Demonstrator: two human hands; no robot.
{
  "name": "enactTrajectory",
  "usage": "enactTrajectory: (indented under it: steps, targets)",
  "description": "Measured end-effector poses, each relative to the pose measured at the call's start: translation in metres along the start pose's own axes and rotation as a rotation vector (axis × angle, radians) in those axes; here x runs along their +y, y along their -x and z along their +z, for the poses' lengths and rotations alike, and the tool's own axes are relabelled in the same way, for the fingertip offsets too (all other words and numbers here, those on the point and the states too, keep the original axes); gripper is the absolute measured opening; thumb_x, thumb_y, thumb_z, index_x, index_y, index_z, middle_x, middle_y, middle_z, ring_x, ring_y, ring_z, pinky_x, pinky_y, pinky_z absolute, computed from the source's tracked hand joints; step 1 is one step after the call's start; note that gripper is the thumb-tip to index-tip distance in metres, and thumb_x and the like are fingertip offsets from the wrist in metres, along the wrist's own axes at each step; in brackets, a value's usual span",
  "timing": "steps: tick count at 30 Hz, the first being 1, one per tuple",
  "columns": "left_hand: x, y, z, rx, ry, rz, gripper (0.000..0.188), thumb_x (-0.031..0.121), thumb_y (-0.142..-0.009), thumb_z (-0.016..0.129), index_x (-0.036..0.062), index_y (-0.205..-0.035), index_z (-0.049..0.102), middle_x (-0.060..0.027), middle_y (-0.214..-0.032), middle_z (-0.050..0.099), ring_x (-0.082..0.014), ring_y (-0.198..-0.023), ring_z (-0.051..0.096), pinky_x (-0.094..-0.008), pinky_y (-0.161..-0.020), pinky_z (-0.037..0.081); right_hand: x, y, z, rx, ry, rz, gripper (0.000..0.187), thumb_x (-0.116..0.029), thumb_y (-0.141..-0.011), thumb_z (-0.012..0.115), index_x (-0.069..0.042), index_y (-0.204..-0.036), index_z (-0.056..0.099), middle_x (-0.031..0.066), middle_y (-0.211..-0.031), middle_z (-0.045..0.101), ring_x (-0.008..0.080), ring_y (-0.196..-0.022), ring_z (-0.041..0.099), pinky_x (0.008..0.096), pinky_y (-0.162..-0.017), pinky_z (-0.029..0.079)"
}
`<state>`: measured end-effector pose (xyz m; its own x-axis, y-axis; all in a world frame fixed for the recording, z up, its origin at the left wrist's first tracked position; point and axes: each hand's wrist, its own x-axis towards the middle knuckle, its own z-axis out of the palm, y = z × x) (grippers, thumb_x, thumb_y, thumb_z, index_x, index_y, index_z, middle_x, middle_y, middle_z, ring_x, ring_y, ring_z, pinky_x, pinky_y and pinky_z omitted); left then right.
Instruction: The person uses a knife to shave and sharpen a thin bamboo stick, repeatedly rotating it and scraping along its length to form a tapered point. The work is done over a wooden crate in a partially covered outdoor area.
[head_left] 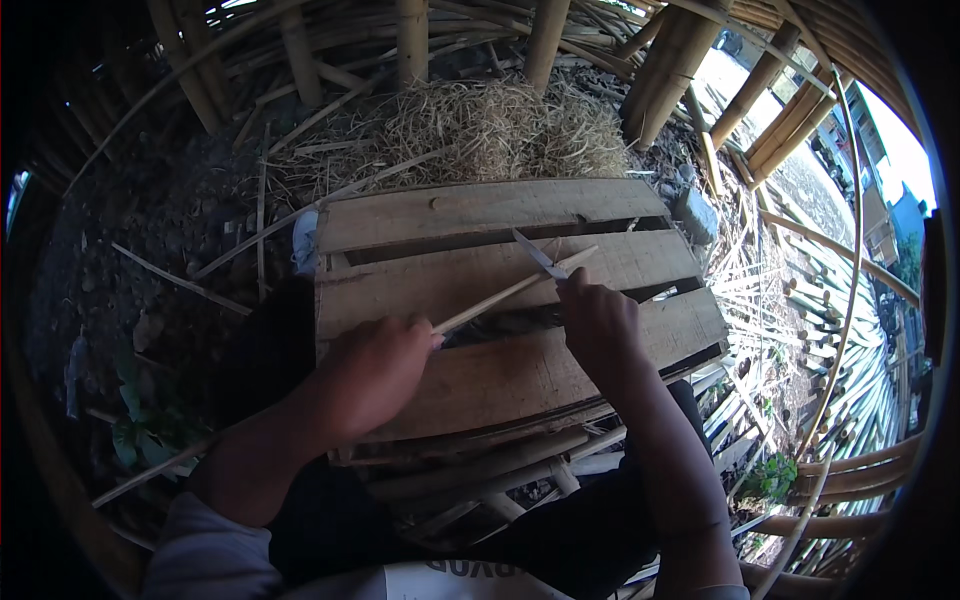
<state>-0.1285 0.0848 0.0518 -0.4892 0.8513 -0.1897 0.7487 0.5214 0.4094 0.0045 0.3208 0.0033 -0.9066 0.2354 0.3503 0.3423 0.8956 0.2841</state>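
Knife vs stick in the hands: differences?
Colour: the knife has a grey blade; the stick is pale tan.
Length: the knife's visible blade is clearly shorter than the stick's visible part.
Pose: in the picture, the knife points up-left from the right hand, the stick up-right from the left hand.
Shared: both are slim, hand-held and over the slatted wooden table.

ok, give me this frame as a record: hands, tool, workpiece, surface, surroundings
left hand: closed on the stick
right hand: gripping the knife
tool: knife, blade crossing near stick's far end; contact unclear
workpiece: stick, thin, pale, slanting up to the right
surface: wooden table, boards with gaps
behind table: straw-like heap, bamboo posts
lower right: green plant
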Motion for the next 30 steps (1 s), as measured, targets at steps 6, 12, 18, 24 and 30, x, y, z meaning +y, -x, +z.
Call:
enactTrajectory:
  steps: [6, 12, 18, 24, 30]
  targets:
    - [-0.006, 0.004, 0.003, -0.043, 0.01, 0.008, 0.031, 0.024, -0.107, 0.048, -0.0016, -0.095, 0.059, -0.0258, -0.082, 0.068, -0.0442, -0.081, 0.069, -0.0522, -0.073, 0.055, -0.003, 0.006, -0.005, -0.025, -0.051, 0.002, 0.026, -0.025, -0.106, 0.05, -0.007, -0.089, 0.058, 0.0034, -0.058, 0.063, 0.019, -0.054, 0.069, 0.0304, -0.045, 0.052]
    - [-0.005, 0.006, 0.002, -0.026, -0.03, 0.02, 0.031, 0.025, -0.108, 0.047, -0.0005, -0.095, 0.059, -0.0254, -0.078, 0.066, -0.0435, -0.08, 0.07, -0.0526, -0.071, 0.055, -0.007, 0.004, -0.01, -0.169, -0.39, 0.129, 0.022, -0.02, -0.103, 0.053, 0.0, -0.095, 0.059, 0.0116, -0.064, 0.062, 0.0239, -0.057, 0.068, 0.0388, -0.052, 0.052]
    - [-0.003, 0.011, 0.002, -0.016, -0.064, -0.001, 0.03, 0.025, -0.108, 0.047, 0.0002, -0.094, 0.057, -0.0233, -0.075, 0.066, -0.0427, -0.074, 0.069, -0.0521, -0.069, 0.056, 0.02, -0.006, -0.007, -0.576, -1.244, 0.511, 0.034, -0.032, -0.103, 0.06, -0.001, -0.089, 0.065, 0.0013, -0.058, 0.052, 0.0104, -0.046, 0.046, 0.0292, -0.042, 0.036]
    - [-0.003, 0.008, 0.0, -0.022, -0.024, -0.004, 0.03, 0.025, -0.108, 0.046, 0.0008, -0.094, 0.058, -0.023, -0.077, 0.067, -0.042, -0.078, 0.07, -0.052, -0.071, 0.056, 0.056, -0.021, -0.01, -1.024, -1.832, 0.835, 0.039, -0.038, -0.102, 0.063, -0.001, -0.092, 0.066, -0.0064, -0.057, 0.043, 0.0056, -0.045, 0.032, 0.0248, -0.041, 0.023]
    - [-0.006, 0.009, 0.003, -0.027, 0.008, -0.024, 0.03, 0.025, -0.108, 0.046, 0.0012, -0.095, 0.059, -0.0235, -0.079, 0.067, -0.0429, -0.079, 0.069, -0.0514, -0.071, 0.055, 0.025, -0.025, -0.038, -0.771, -1.162, 0.717, 0.039, -0.038, -0.097, 0.069, 0.0, -0.087, 0.07, -0.0016, -0.061, 0.053, 0.006, -0.048, 0.041, 0.027, -0.041, 0.028]
